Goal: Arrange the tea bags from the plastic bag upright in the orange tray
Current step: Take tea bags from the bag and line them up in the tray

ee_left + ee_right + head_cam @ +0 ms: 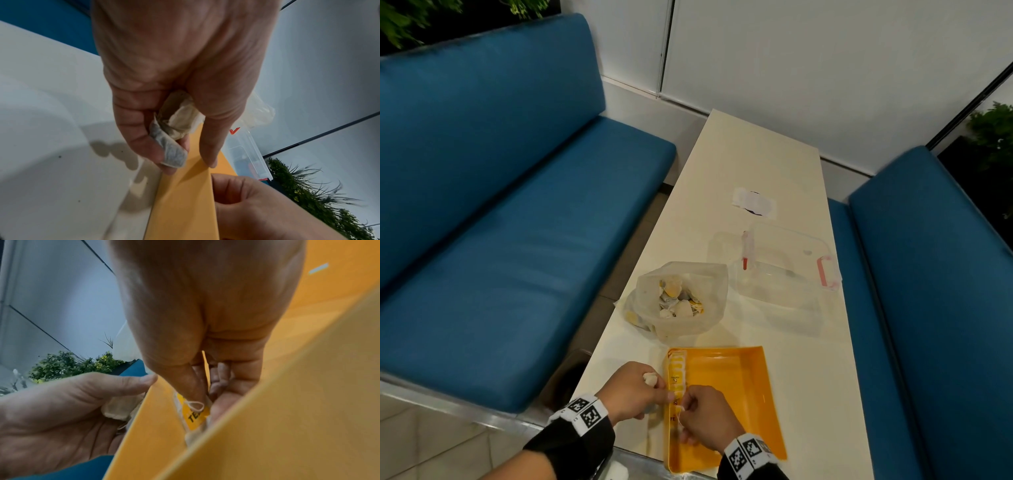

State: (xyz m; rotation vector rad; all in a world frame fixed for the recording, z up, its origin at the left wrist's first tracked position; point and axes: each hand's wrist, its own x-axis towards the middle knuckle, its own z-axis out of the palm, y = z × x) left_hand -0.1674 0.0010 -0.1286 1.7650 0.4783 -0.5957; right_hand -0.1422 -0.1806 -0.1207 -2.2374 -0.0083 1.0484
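Note:
The orange tray (736, 387) lies at the table's near edge, with a row of tea bags (676, 371) standing along its left wall. My left hand (631, 390) is just outside that wall and grips a few crumpled tea bags (174, 128) in its curled fingers, its thumb touching the tray wall (185, 194). My right hand (705, 416) is inside the tray and pinches a tea bag (195, 417) with a yellow tag and looped string against the left wall. The clear plastic bag (678, 301) with several tea bags stands open beyond the tray.
A clear plastic box (787, 263) with red clasps lies on the cream table (756, 164) behind the bag, and a white paper (755, 202) farther back. Blue benches (517, 205) flank the table on both sides. The tray overhangs the near table edge slightly.

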